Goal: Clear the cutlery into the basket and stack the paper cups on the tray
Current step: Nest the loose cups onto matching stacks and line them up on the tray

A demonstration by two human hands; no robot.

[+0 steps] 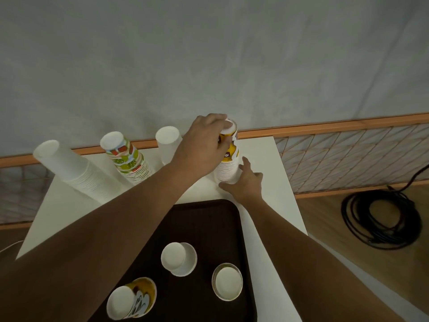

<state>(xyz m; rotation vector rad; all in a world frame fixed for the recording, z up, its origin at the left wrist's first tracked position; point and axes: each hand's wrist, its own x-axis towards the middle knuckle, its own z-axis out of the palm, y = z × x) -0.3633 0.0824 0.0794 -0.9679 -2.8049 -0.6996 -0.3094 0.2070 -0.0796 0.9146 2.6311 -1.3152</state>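
Observation:
A stack of yellow-printed paper cups (228, 168) stands upside down at the back right of the white table (274, 182). My left hand (204, 145) is closed over the top cup of that stack. My right hand (246, 182) clasps the stack's base, thumb in front and fingers at the right side. On the dark brown tray (209, 224) near me stand three upside-down cups: a white one (178, 259), a second white one (227, 281) and a yellow-printed one (131, 298). I see no cutlery or basket.
Along the back of the table stand a tall leaning white cup stack (74, 173), a green-and-orange printed stack (127, 156) and a short white stack (168, 142). A grey wall is right behind. A coiled black cable (380, 217) lies on the wooden floor at right.

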